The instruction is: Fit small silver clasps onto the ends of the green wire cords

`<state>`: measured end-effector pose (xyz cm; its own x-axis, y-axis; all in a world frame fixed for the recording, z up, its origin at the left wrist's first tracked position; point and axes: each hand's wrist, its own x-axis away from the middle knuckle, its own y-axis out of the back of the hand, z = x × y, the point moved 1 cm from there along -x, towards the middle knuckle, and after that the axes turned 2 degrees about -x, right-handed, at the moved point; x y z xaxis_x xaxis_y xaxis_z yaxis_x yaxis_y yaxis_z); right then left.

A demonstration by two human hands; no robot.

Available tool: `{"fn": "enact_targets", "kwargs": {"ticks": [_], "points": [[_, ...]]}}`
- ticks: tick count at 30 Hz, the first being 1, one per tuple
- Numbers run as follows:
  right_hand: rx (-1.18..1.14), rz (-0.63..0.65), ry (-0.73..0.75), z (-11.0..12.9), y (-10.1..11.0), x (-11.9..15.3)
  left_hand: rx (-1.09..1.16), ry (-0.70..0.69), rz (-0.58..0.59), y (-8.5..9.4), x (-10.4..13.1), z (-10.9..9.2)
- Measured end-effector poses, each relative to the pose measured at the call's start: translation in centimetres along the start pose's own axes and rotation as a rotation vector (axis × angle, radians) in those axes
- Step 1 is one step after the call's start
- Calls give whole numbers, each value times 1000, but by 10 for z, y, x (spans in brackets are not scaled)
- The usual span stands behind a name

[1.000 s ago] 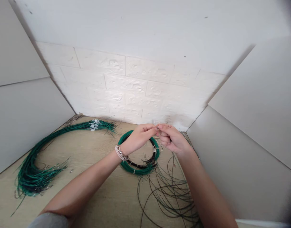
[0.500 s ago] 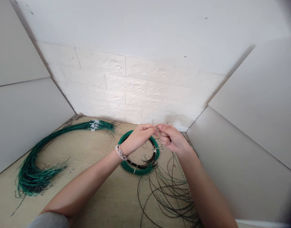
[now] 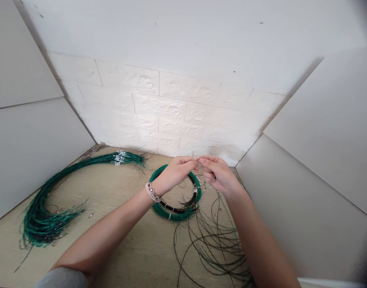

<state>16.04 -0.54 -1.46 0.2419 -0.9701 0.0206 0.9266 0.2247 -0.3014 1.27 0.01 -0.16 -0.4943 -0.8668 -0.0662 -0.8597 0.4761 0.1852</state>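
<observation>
White wall backs the bench. Over the far right edge of the coil, left hand and right hand nearly meet, each grip pinched; on what, I cannot tell. Coil is tied; bundle lies gathered left of it, wires loose right of it.

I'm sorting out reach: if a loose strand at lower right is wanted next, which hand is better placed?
Probably the right hand: its forearm runs beside the loose strands, while the left hand appears over the green coil.

No text, label, brand, number or sign can be read here.
</observation>
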Motion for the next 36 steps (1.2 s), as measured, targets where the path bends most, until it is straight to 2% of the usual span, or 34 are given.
{"fn": "enact_targets", "kwargs": {"ticks": [7,13,20,26,31,36], "points": [[101,14,40,5,1,2,-27,1,45,0,1,-3],[132,1,7,7,2,3,-17,26,65,0,1,-5],[344,-17,113,7,5,3,178,99,107,0,-1,1],[366,-63,162,7,1,3,412,155,235,0,-4,7],[367,-163,198,3,-1,0,483,128,233,-1,-7,11],[423,-186,232,4,-2,1,468,124,200,-1,-8,12]]}}
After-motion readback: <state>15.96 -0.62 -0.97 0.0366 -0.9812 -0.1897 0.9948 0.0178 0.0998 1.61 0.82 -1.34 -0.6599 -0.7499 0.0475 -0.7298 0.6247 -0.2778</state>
